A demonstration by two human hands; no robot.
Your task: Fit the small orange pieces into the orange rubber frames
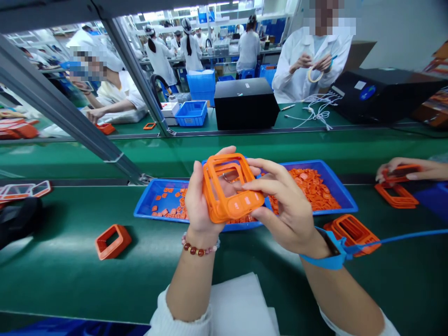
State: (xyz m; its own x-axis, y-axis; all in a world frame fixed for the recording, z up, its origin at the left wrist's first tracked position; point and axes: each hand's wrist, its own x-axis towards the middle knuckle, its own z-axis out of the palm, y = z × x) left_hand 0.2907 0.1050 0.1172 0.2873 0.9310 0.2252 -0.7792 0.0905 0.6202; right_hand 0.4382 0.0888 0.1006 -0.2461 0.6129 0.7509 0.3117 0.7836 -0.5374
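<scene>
Several orange plastic frames [213, 200], lying together as a stack with rounded corners and large square openings, are held up in front of me. My left hand [196, 203] cradles them from behind and below, its thumb along the left side. My right hand [292, 217] has its thumb and fingers closed at the right edge, by small button-like pieces [241, 202] in the lower part of the top frame. Just behind my hands are a blue tray [143, 205] with scattered small orange pieces and another blue tray [346, 196] heaped with them. My hands partly hide both trays.
Orange frame stacks stand at left [112, 242] and right [353, 233]. White sheets [241, 303] lie before me. A blue cord [402, 237] runs from my right wristband. A co-worker's hand [395, 170] holds frames at far right. A metal post [122, 60] rises left.
</scene>
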